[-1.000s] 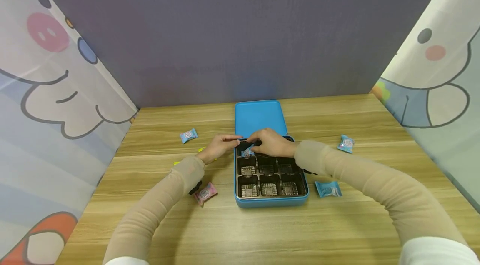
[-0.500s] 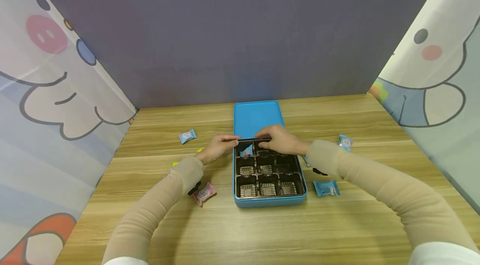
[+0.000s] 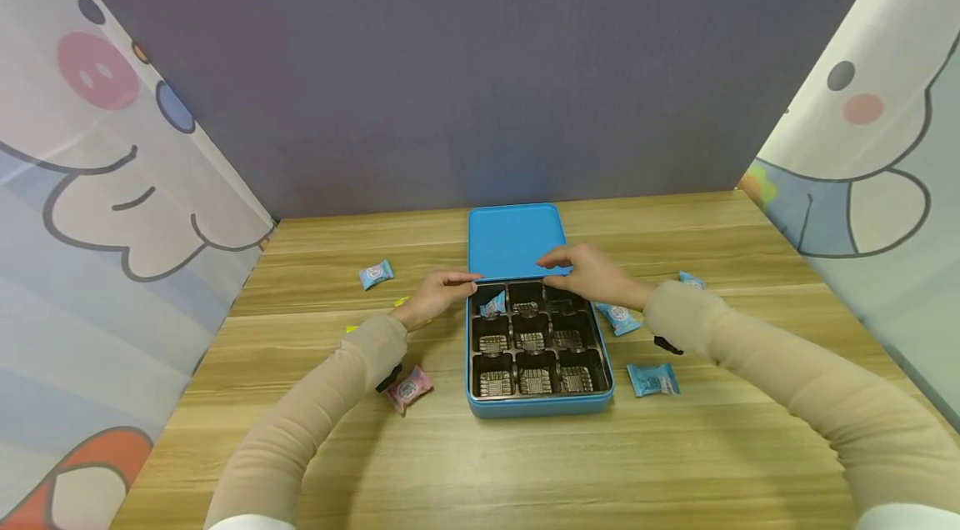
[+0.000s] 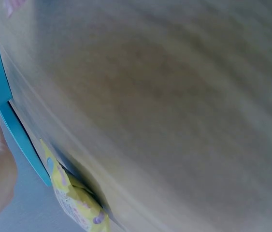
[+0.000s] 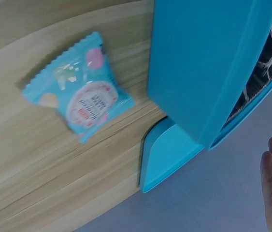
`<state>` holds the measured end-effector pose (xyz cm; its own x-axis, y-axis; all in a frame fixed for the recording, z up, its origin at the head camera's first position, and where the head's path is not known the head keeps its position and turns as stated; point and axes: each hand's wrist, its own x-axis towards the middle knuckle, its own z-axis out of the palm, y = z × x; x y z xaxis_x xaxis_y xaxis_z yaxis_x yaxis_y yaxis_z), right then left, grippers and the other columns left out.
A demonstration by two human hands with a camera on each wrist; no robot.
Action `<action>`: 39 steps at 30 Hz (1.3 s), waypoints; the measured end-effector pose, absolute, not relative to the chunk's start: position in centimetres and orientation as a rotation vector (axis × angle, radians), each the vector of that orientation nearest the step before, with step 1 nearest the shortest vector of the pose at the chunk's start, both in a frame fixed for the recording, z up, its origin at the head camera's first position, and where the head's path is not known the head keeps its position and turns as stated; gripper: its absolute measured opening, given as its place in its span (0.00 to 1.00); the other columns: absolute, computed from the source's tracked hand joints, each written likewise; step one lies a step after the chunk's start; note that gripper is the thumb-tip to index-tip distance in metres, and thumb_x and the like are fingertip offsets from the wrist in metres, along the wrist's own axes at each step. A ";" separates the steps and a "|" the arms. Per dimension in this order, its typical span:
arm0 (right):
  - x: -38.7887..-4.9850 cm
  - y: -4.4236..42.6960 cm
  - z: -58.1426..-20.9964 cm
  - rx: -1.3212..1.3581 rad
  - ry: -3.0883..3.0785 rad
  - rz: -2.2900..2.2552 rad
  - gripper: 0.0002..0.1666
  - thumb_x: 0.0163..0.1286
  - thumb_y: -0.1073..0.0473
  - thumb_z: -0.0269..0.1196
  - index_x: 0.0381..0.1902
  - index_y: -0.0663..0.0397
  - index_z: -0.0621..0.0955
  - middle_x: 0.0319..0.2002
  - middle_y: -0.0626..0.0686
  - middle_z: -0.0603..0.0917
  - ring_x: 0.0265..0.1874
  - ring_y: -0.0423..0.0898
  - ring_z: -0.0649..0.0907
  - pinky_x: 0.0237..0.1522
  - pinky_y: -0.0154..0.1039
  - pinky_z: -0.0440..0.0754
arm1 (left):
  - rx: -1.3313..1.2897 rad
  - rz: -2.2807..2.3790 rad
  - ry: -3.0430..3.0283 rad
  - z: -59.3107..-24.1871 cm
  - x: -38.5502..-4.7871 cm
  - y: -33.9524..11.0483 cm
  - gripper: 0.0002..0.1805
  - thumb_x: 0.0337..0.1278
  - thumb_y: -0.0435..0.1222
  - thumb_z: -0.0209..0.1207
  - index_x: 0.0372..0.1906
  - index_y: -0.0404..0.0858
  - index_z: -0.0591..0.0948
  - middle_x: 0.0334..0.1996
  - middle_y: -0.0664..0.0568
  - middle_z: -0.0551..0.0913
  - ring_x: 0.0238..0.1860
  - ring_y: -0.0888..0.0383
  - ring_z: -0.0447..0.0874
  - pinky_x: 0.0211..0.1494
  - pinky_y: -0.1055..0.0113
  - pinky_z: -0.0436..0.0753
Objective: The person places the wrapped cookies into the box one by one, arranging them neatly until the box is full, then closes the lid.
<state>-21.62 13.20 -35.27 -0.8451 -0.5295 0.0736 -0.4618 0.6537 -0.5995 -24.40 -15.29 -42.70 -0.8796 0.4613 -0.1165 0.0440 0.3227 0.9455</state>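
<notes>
A blue tin [image 3: 540, 407] stands with its lid [image 3: 517, 240] folded back, showing a black tray [image 3: 534, 351] divided into several compartments. One blue-wrapped candy [image 3: 492, 304] lies in the back-left compartment. My left hand [image 3: 438, 297] rests at the tin's back-left corner, fingers stretched along the rim; in the left wrist view a yellow candy wrapper [image 4: 75, 198] lies beside that hand. Over the tin's back-right corner hovers my right hand [image 3: 592, 273], its fingers extended and nothing between them. Just right of the tin lies another blue-wrapped candy [image 5: 85, 89].
More wrapped candies are scattered on the wooden table [image 3: 525, 472]: a teal one [image 3: 653, 380] at right, a light blue one [image 3: 376, 274] at left, a pink one [image 3: 410, 388] near my left wrist. My right sleeve partly covers a blue one [image 3: 692, 280]. A grey panel [image 3: 480, 72] stands behind.
My right hand has let go of the blue-wrapped candy in the back-left compartment and moved right, uncovering the candy beside the tin. My left hand stays at the corner.
</notes>
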 end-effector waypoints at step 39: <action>-20.7 22.2 -36.0 -0.537 2.880 -1.052 0.21 0.66 0.55 0.58 0.53 0.63 0.77 0.51 0.65 0.78 0.52 0.61 0.77 0.52 0.54 0.76 | 0.434 1.567 2.227 -42.8 -24.5 -15.4 0.22 0.62 0.43 0.54 0.59 0.42 0.74 0.63 0.48 0.68 0.63 0.49 0.67 0.64 0.57 0.70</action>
<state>-20.67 22.22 -36.05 -0.9401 -0.3289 0.0901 -0.3095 0.7120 -0.6302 -24.49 -15.40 -42.79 -0.8794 0.4578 -0.1305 0.0317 0.3299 0.9435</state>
